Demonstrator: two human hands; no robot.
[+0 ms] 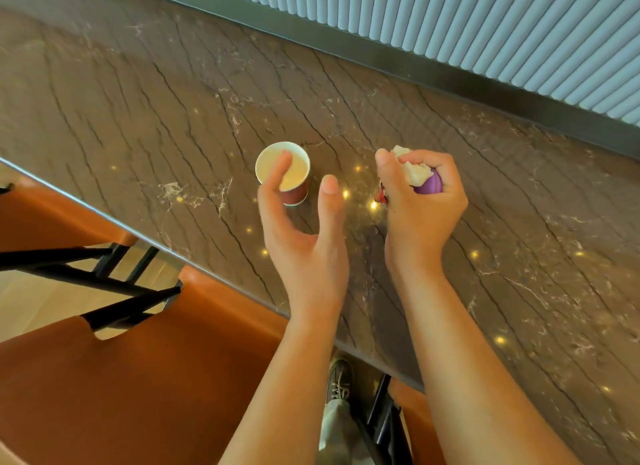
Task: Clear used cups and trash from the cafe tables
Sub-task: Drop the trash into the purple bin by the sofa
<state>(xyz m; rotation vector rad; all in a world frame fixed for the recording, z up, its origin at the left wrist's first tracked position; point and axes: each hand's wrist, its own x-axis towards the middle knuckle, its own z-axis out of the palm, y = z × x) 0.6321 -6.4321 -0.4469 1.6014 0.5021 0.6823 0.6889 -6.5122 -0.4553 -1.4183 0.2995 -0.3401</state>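
One red cup (pixel 295 195) upright; right hand (pixel 420 210) grips crumpled napkin (pixel 414 172).

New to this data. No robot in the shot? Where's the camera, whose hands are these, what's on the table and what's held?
There is no robot: a person works with bare hands. The single picture comes from a wide-angle camera worn on the person's head, looking forward and down, so both arms reach in from the bottom edge. The surface is a brown marble-look table, with orange chairs pushed under its near edge. One paper cup stands upright on it, red outside and pale inside. The left hand is open, its fingers loosely spread at the cup. Whether they touch it is unclear. The right hand grips a crumpled white napkin together with a purple thing that I cannot identify.
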